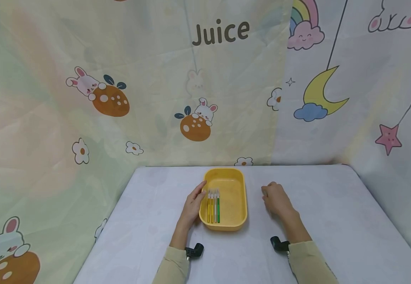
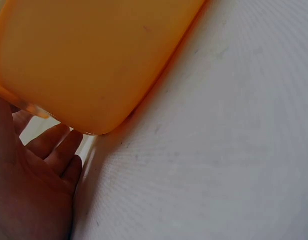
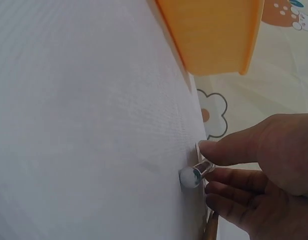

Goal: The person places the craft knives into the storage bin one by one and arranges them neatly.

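A yellow tray (image 1: pixel 232 205) stands on the table, with several slim pen-like sticks (image 1: pixel 213 206) lying side by side in its left part. Their barrels are yellow, pale and green, with clear or whitish tips. My left hand (image 1: pixel 192 203) is against the tray's left side; its fairly straight fingers (image 2: pixel 64 150) touch the outer wall near the rim. To the right of the tray, my right hand (image 1: pixel 278 200) is low over the table. Its thumb and fingers pinch a small rod with a rounded whitish end (image 3: pixel 189 177), mostly hidden by the hand.
White cloth covers the table (image 1: pixel 333 213). A printed curtain (image 1: pixel 148 79) hangs behind its far edge and at both sides. Below the right hand's fingers, a narrow brown thing (image 3: pixel 211 227) shows. Black camera mounts (image 1: pixel 195 251) sit on both wrists.
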Available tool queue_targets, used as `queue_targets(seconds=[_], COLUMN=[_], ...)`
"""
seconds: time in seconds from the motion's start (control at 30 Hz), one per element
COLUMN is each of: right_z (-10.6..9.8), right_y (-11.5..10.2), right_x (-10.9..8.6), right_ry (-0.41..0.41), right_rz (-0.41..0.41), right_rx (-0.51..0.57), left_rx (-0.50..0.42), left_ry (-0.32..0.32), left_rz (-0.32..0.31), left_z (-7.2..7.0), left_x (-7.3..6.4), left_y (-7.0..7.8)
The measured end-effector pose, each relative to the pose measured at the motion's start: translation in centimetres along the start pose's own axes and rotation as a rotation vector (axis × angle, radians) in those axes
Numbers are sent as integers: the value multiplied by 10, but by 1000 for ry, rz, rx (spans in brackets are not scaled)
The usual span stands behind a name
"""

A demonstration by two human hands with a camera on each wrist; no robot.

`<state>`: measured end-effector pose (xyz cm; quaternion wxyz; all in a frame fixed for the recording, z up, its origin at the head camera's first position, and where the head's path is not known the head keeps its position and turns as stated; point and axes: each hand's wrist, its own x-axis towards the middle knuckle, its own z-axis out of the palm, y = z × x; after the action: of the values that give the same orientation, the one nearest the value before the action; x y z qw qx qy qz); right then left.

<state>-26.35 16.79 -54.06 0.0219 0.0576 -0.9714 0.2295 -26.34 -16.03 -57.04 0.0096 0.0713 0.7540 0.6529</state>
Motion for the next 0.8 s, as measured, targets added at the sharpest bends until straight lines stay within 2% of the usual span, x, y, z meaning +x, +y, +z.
queue_targets(seconds=[0.17, 0.5, 0.8], right_z=[0, -1, -4], right_y=[2, 3, 1], right_x=[0, 3, 2], right_ry=[18, -23, -33], right_rz=[-17, 115, 135], right_rx=[34, 264, 337], left_rx=[6, 24, 18], left_ry=[-1, 7, 8], left_rz=[2, 2, 5], left_z=[-1, 0, 0], left_x=[1, 2, 1], left_y=[-1, -1, -1])
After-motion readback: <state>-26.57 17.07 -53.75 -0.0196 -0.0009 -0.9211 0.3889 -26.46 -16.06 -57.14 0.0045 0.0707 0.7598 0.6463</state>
